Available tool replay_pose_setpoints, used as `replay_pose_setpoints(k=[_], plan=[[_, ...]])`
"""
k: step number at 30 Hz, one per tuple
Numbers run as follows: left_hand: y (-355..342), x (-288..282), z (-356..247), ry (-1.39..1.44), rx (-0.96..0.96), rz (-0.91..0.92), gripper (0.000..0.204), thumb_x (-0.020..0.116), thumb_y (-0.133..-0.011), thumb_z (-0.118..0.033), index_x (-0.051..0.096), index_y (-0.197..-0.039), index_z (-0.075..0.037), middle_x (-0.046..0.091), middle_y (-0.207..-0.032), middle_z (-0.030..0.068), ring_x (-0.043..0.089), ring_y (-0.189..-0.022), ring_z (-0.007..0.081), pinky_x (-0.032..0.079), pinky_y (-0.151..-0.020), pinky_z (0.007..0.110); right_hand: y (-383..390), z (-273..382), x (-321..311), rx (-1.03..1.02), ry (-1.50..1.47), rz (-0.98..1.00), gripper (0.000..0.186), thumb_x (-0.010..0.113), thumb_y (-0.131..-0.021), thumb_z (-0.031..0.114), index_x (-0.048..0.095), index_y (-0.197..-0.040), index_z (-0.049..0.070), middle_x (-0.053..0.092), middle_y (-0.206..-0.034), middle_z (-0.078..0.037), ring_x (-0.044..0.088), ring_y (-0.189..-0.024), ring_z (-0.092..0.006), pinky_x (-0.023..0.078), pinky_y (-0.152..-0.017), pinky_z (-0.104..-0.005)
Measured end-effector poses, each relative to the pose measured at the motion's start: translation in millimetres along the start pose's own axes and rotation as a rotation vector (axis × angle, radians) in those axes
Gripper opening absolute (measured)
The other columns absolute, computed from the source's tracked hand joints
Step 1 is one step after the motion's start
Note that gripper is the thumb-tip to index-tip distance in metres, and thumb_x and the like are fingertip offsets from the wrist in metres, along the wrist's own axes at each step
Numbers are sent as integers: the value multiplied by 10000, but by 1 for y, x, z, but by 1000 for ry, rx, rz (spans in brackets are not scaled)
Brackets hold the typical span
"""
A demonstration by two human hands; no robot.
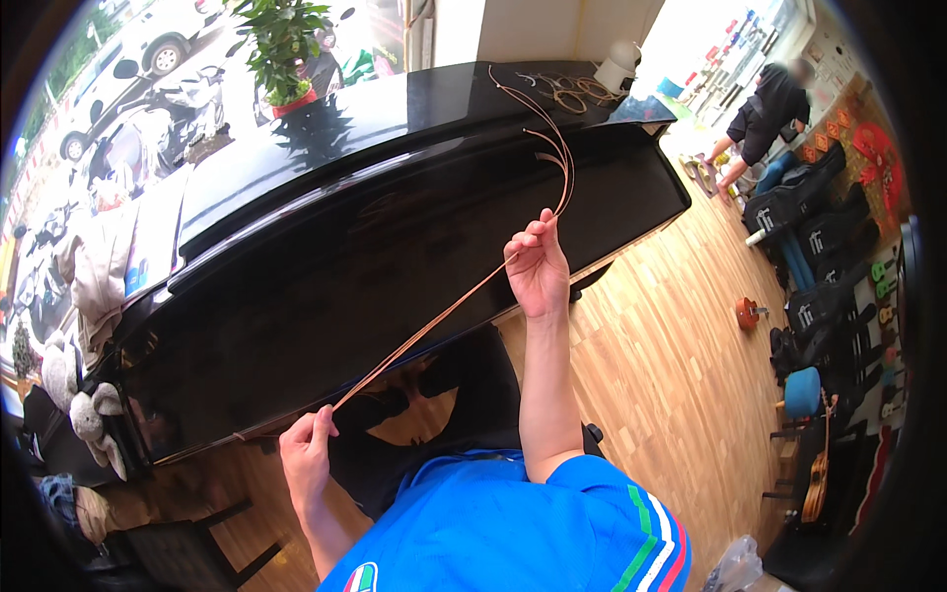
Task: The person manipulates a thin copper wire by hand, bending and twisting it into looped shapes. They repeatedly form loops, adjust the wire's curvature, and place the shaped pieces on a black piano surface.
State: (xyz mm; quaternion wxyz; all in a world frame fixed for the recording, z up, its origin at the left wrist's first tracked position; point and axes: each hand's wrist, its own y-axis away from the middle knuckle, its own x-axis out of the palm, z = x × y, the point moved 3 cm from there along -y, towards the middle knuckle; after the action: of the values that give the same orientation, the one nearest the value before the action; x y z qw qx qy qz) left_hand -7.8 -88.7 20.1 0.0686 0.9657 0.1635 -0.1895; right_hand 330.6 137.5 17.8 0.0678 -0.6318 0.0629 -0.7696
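Observation:
A long thin tan strip [434,321] stretches taut across the front of a glossy black piano [326,266]. My left hand [308,449] pinches its lower end near the piano's bottom edge. My right hand [538,264] is raised and grips the strip higher up, fingers closed on it. Beyond my right hand the strip loops upward over the piano lid [395,113] toward a pile of similar coiled strips [572,92] at the lid's far end.
A potted plant [281,49] and a white jar [617,67] stand on the lid. Wooden floor [671,375] lies to the right, with black instrument bags [809,212], small guitars [817,483] and another person [760,118] bending at the far right. A black stool [187,553] sits lower left.

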Motion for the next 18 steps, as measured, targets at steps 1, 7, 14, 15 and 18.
replay_pose_setpoints(k=[1, 7, 14, 15, 18], plan=[[-1, -3, 2, 5, -9, -6, 398, 662, -990, -254, 608, -674, -19, 388, -583, -51, 312, -580, 47, 230, -532, 270, -1, 3, -4, -7, -3, 18, 203, 602, -1011, 208, 695, -1142, 83, 721, -927, -43, 661, -782, -151, 566, -723, -297], [1, -18, 19, 33, -69, -51, 350, 668, -986, -224, 642, -717, -3, 426, -640, -59, 350, -633, 42, 269, -574, 247, 0, 15, -11, -12, 339, 10, 163, 672, -963, 188, 730, -1070, 79, 746, -921, -67, 686, -812, -156, 563, -689, -285], [7, -22, 38, 128, -96, -86, 174, 650, -997, -161, 702, -975, 4, 601, -794, -49, 446, -693, 16, 348, -618, 201, -19, -17, 9, 17, 592, -135, 190, 657, -984, 202, 700, -1072, 39, 744, -950, -122, 709, -735, -150, 572, -621, -229], [9, -24, 42, 108, -96, -72, 166, 647, -999, -154, 700, -1003, 4, 625, -822, -44, 461, -705, 14, 359, -626, 196, -20, -22, 10, 22, 589, -134, 198, 653, -986, 207, 696, -1081, 38, 744, -952, -123, 716, -750, -155, 582, -631, -234], [15, -26, 56, 51, -55, -74, 176, 650, -995, -163, 701, -994, 5, 643, -828, -22, 493, -731, 38, 385, -648, 207, -23, -36, -1, 63, 586, -136, 183, 655, -982, 190, 691, -1087, 43, 745, -958, -122, 728, -778, -163, 608, -665, -257]])
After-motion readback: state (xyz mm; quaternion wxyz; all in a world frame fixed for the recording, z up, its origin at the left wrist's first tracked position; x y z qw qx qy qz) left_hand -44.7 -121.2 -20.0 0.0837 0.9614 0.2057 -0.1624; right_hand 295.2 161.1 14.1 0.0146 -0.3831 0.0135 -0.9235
